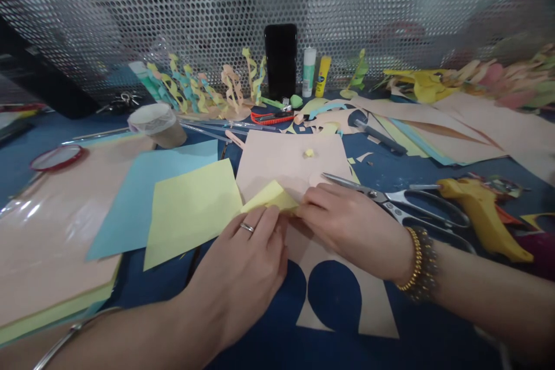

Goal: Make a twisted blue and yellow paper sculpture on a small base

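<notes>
A small piece of yellow paper (pixel 272 195), with a fold showing, is held between my two hands over a pink sheet (pixel 277 156). My left hand (pixel 247 266), with a ring on one finger, closes on its near left edge. At its right corner my right hand (pixel 347 225) pinches it; the fingertips are partly hidden. Metal scissors (pixel 390 199) lie just beyond and beside my right hand, blades pointing left. Under my hands the pink sheet's near part has round holes cut out. A tiny yellow scrap (pixel 309 153) rests on the sheet.
Left are a yellow sheet (pixel 193 208), a blue sheet (pixel 139 202), a tape roll (pixel 158 121) and a pink stack (pixel 56 225). A yellow glue gun (pixel 485 214) lies right. Behind stand a phone (pixel 281 60), glue sticks (pixel 309 72) and curled paper strips (pixel 195 89), before a perforated metal screen (pixel 217 0).
</notes>
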The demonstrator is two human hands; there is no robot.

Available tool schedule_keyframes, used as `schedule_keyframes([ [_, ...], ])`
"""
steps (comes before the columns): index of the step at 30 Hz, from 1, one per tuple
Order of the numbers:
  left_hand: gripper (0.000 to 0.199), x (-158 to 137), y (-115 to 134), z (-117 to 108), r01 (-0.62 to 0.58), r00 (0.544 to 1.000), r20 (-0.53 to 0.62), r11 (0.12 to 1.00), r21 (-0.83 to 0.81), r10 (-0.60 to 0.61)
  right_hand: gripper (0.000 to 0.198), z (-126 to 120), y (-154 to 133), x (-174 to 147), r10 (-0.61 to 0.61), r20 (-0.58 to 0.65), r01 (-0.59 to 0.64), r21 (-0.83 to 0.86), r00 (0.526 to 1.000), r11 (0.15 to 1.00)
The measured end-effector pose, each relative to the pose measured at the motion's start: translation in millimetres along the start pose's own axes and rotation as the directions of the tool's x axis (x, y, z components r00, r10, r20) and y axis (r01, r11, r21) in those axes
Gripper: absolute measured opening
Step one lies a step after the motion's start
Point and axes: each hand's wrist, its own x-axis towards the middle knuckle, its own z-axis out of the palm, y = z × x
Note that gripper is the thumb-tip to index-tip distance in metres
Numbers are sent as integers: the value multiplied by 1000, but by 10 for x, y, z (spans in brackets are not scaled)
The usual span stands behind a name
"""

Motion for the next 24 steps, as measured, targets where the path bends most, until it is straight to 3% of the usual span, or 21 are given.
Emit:
schedule_keyframes([
  [8,28,50,-14,-30,40,998,59,998,-50,-37,14,-8,7,1,9,5,-9,16,1000,1000],
  [24,27,24,-19,-89,-46,996,70,999,4,46,10,-4,-51,29,0,4,0,-49,1000,999],
])
